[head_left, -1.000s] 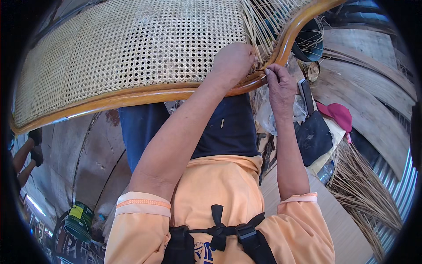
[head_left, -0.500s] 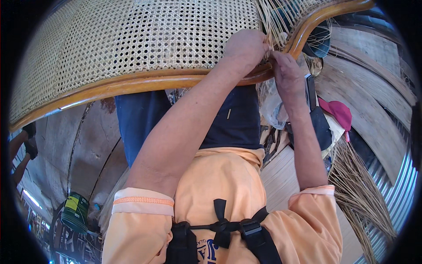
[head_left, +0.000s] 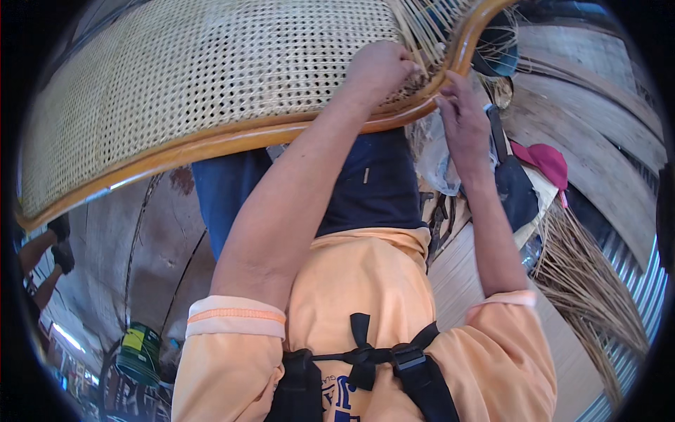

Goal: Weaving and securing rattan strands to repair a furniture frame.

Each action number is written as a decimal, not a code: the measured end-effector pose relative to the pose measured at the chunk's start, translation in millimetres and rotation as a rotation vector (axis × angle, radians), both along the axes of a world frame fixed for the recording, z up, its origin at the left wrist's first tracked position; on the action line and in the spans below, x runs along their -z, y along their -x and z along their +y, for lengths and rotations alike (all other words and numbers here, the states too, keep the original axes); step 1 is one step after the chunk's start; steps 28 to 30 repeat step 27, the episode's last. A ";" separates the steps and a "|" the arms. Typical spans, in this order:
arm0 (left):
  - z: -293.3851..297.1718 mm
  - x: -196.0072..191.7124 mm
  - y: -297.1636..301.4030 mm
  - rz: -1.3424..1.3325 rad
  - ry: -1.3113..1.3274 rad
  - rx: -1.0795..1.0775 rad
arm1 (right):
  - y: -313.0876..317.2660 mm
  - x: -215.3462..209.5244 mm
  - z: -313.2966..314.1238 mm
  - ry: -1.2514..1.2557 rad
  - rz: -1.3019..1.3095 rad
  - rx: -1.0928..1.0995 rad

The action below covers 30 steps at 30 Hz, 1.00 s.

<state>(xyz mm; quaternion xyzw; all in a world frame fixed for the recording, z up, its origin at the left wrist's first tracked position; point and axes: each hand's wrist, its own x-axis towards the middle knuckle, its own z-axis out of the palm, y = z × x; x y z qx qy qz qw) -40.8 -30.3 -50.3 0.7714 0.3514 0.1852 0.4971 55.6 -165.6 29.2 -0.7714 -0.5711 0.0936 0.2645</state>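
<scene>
A woven cane panel with an open hole pattern is set in a curved, varnished wooden frame across the top of the view. Loose cane strands fan out at its right end. My left hand rests over the panel near the frame's inner curve, its fingers pinched among the strands; the strand's tip is too small to see clearly. Beyond the frame's outer edge is my right hand, thumb and forefinger apart, fingertips at the wood. Whether it touches a strand beneath the rim is hidden.
To the right lie a dark red cap, a black bag and a bundle of dry cane. A blue-green bucket stands behind the frame. Lower left is a green bucket; another person's legs show at the left edge.
My hands have parted: the right has gone from beside the left hand's fingers to the frame's outer side. The frame's curved right end now appears further left in view.
</scene>
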 end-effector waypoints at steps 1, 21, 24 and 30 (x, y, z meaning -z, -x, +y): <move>1.6 -0.8 2.9 -0.003 0.014 -0.002 | -3.0 -2.9 -17.5 -0.003 -0.006 0.015; 16.4 -17.2 3.6 -0.172 0.670 -0.098 | 72.5 68.1 -281.0 0.940 0.197 0.652; 29.0 -14.7 17.9 0.051 0.283 -0.032 | 70.2 50.8 -292.4 0.997 0.457 0.677; 19.8 -8.2 29.0 0.027 -0.001 -0.102 | 54.3 32.2 -298.9 1.090 0.565 0.604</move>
